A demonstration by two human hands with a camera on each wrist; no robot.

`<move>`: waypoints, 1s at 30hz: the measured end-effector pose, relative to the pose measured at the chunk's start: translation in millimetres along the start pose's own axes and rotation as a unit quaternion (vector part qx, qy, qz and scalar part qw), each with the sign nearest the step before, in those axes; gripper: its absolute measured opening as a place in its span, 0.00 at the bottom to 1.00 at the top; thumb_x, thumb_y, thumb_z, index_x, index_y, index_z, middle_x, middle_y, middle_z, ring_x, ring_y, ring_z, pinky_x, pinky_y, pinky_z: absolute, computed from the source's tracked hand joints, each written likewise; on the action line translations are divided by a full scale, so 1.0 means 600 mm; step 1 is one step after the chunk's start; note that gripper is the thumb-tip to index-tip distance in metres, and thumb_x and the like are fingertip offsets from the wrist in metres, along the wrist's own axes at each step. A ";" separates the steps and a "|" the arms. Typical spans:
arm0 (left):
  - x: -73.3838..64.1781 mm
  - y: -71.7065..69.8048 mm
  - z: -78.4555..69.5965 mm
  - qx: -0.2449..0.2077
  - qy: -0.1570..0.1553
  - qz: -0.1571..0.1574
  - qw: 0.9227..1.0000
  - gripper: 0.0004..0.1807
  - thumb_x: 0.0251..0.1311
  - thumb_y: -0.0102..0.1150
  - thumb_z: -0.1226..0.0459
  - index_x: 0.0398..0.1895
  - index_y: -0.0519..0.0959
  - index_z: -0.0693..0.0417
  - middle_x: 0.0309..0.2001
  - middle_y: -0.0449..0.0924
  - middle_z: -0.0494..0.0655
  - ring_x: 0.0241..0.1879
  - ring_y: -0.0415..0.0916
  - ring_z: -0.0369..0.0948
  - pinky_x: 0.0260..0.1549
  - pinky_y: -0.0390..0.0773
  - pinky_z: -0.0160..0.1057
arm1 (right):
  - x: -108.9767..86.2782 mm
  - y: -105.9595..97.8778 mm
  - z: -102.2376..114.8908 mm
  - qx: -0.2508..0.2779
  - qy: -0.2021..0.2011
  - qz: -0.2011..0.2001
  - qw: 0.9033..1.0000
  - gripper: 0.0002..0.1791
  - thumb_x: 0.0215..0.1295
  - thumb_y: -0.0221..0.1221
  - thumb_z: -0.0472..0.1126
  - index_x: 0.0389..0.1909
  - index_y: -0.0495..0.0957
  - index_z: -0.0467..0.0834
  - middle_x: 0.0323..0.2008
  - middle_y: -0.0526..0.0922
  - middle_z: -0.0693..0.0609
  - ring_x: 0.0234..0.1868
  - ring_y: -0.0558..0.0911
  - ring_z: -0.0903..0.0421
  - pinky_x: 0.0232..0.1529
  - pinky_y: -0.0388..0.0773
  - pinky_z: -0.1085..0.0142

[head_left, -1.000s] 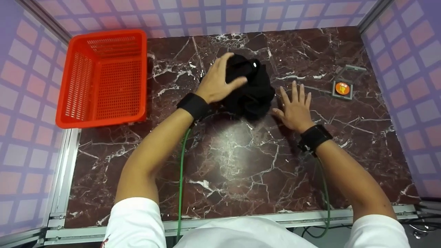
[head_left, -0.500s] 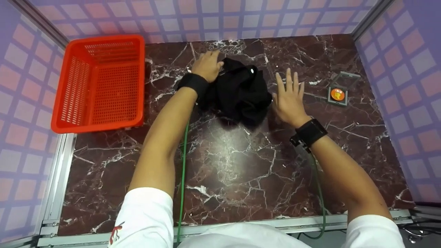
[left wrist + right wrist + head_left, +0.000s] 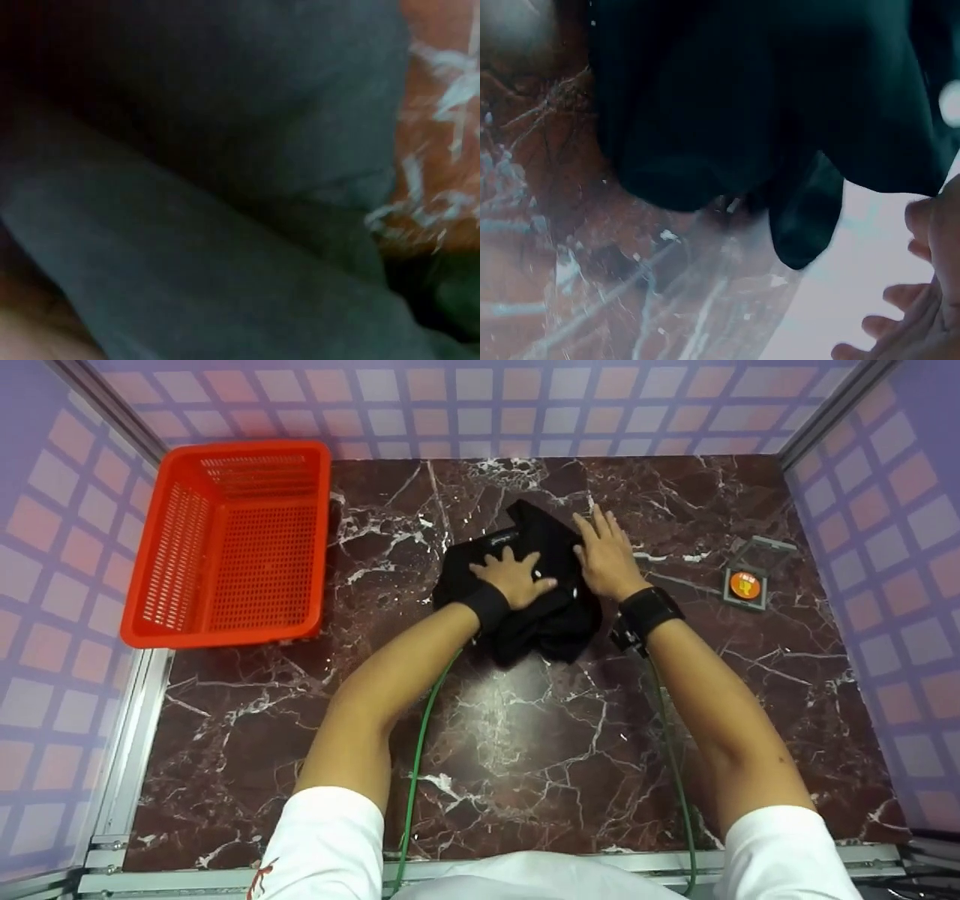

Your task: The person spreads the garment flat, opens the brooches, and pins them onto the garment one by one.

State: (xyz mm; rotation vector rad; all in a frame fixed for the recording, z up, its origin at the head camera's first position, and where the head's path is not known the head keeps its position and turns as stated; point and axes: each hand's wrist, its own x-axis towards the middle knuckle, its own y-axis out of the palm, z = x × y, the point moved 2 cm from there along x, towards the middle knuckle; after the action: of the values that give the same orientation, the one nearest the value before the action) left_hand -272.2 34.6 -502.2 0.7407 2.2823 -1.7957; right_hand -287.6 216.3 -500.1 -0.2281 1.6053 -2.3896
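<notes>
A crumpled black garment lies in the middle of the marble-patterned table, with a small label and shiny white dots on it. My left hand rests on the garment with its fingers spread. At the garment's right edge is my right hand, fingers straight and pointing away from me. Dark cloth fills most of the left wrist view, which is blurred. In the right wrist view, folds of the garment hang beside my fingertips.
A red plastic basket stands at the back left. To the right lies an opened small clear case with an orange round piece in it. A green cable runs from each wrist. Patterned walls border the table.
My left hand has moved from the garment's left side onto its middle, fingers spreading. The garment lies flatter, with a label showing. My right hand has moved left to its edge.
</notes>
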 end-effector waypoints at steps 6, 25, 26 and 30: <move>0.012 0.046 0.007 0.051 0.013 -0.026 0.998 0.43 0.67 0.40 0.31 0.81 0.51 0.33 0.79 0.46 0.61 0.74 0.48 0.68 0.65 0.50 0.73 | 0.018 0.044 0.000 -0.010 -0.028 0.063 0.998 0.32 0.78 0.50 0.44 0.79 0.55 0.44 0.77 0.47 0.32 0.77 0.48 0.32 0.74 0.46 0.39; -0.002 -0.011 0.140 -0.067 -0.063 -0.107 0.990 0.40 0.70 0.52 0.43 0.72 0.61 0.64 0.69 0.67 0.62 0.69 0.64 0.58 0.66 0.65 0.55 | 0.040 0.066 0.007 0.039 -0.022 0.067 0.997 0.46 0.64 0.66 0.38 0.77 0.52 0.36 0.65 0.70 0.29 0.62 0.67 0.31 0.66 0.61 0.44; -0.003 -0.012 0.149 -0.065 -0.080 -0.095 0.990 0.40 0.69 0.55 0.44 0.72 0.62 0.64 0.68 0.68 0.62 0.68 0.65 0.58 0.65 0.66 0.55 | 0.040 0.063 0.006 0.056 -0.015 0.063 0.996 0.47 0.62 0.67 0.37 0.77 0.53 0.34 0.63 0.71 0.29 0.62 0.67 0.32 0.66 0.60 0.46; -0.008 -0.021 0.173 -0.087 -0.099 -0.074 0.988 0.37 0.63 0.65 0.47 0.63 0.71 0.65 0.61 0.77 0.61 0.62 0.72 0.58 0.60 0.72 0.54 | 0.045 0.053 0.003 0.127 0.025 0.046 0.991 0.43 0.57 0.69 0.33 0.72 0.60 0.29 0.58 0.76 0.30 0.62 0.71 0.34 0.68 0.62 0.51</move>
State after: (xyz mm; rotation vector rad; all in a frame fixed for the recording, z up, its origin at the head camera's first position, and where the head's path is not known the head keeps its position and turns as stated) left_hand -293.1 -66.8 -518.2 0.3549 2.3728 -1.6168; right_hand -309.2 195.4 -529.3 -0.0447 1.2835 -2.5128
